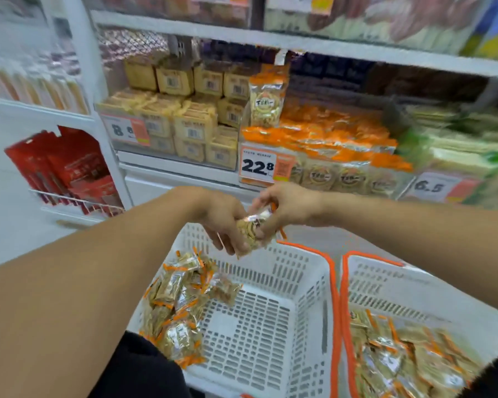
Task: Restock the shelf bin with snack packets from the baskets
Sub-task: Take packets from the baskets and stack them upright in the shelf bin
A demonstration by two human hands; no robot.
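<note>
Both hands meet above the left basket (302,280) and share one snack packet (252,229), clear with orange ends. My left hand (222,218) grips its lower part and my right hand (285,206) pinches its top. Several more packets (181,305) lie in the left basket's near-left corner. The right basket (385,285) holds another pile of packets (408,360). The shelf bin (328,170), marked with a 22.8 price tag (258,167), is stacked with the same orange-ended packets (328,133).
Yellow boxed snacks (184,110) fill the bin to the left, green-and-white packs (457,145) the bin to the right. A wire rack with red packs (66,173) hangs at the far left. One packet (266,101) stands upright at the bin's back.
</note>
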